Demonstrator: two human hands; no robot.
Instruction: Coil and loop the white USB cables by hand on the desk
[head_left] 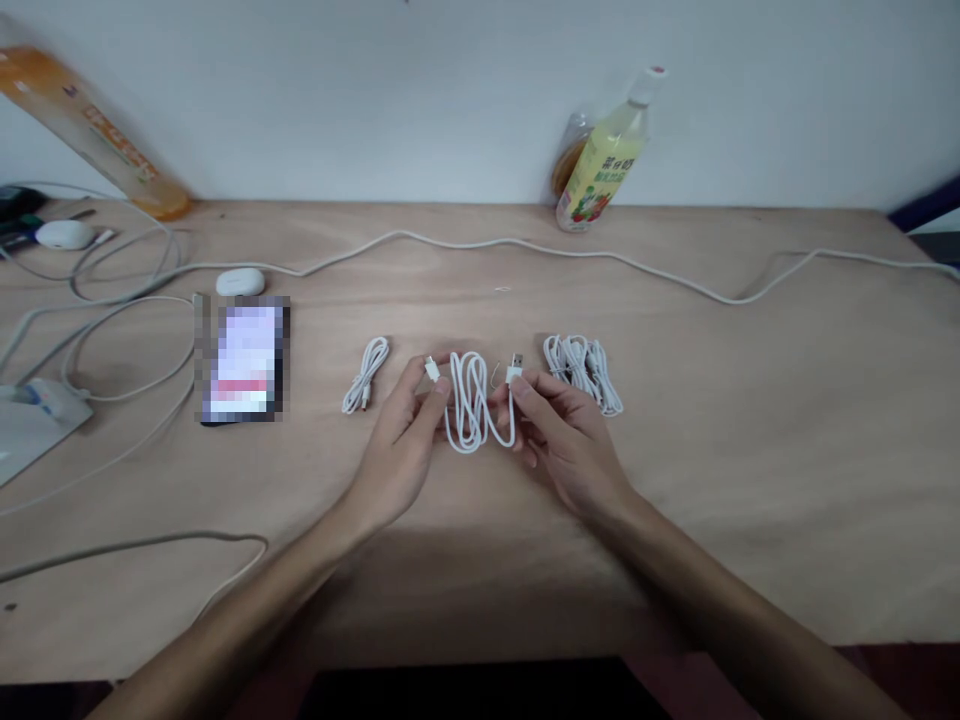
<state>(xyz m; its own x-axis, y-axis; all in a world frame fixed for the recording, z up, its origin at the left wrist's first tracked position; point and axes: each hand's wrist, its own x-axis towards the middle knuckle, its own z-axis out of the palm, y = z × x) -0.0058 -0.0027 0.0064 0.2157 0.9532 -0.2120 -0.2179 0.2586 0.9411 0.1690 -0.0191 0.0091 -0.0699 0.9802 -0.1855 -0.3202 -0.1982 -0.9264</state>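
The bare, smooth forearms [300,560] taper to narrow wrists, and the left hand [405,430] and right hand [574,430] have slim fingers, while a plain black patch [472,692], possibly clothing, shows dimly between dull reddish areas [679,680] below.

The light was soft and rather dim, with a cool tone on the wall [360,110]. Weak shadows lay on the table [750,420], darker below the forearms. The wide view bent and stretched things near the edges, fine detail was slightly soft, and the phone [244,360] was covered by coarse pixel blocks.
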